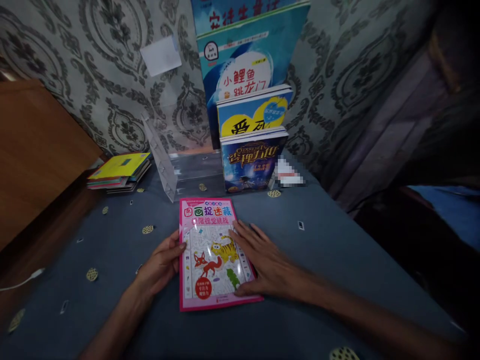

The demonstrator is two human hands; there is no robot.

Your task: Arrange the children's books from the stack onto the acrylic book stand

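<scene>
A pink children's picture-puzzle book (210, 240), with a fox and a yellow tiger on its cover, lies face up in front of me. My left hand (163, 262) grips its left edge, thumb on the cover and the other fingers partly hidden at the side. Across the right side of the cover rests my right hand (264, 260), its fingers stretched out and thumb near the lower right corner. Behind the book stands a clear acrylic book rack (195, 172), with several books upright in its right part, the front one a dark blue book (251, 165).
A stack of thin books (120, 167) with a yellow one on top lies left of the rack. The blue-grey cloth (307, 260) covers the surface. Patterned wallpaper (127, 95) rises behind, a brown wooden panel (37, 150) stands left, and a white cable (24, 282) lies at the left.
</scene>
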